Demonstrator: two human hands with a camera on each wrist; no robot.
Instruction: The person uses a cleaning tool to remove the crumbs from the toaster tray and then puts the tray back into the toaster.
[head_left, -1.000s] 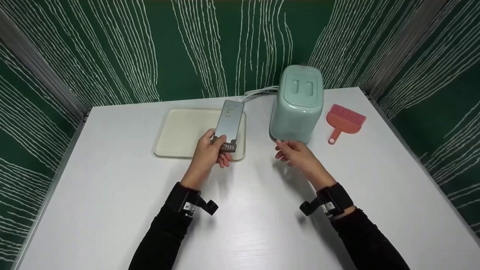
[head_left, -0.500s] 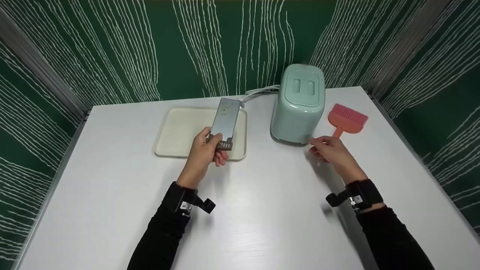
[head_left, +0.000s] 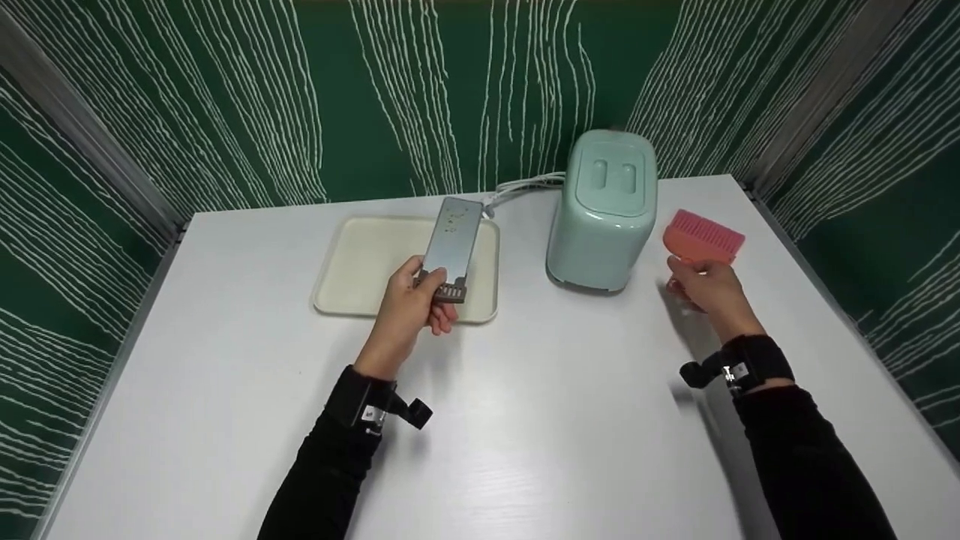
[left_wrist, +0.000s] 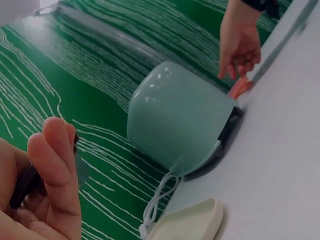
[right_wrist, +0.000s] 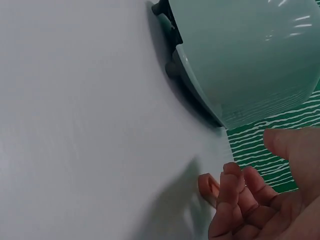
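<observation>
In the head view my left hand (head_left: 409,304) grips the slotted brown end of a flat metal crumb tray (head_left: 450,236), thumb on top. Small brownish crumbs (head_left: 452,217) lie towards its far end. Below it sits a cream serving tray (head_left: 367,262). My right hand (head_left: 709,292) is over the handle of a small orange brush (head_left: 690,247) with pink bristles, which lies on the table. In the right wrist view its thumb stands apart from the fingers, and the handle's looped end (right_wrist: 206,186) shows beside the fingertips, not enclosed.
A mint-green toaster (head_left: 600,240) with a lidded top stands between the serving tray and the brush. Its white cord (head_left: 525,182) runs left along the table's back edge. Green walls with white streaks (head_left: 390,97) rise behind the white table (head_left: 487,420).
My right hand has moved right, from in front of the toaster to the brush. My left hand, with the crumb tray, shifted slightly left and then stayed almost still.
</observation>
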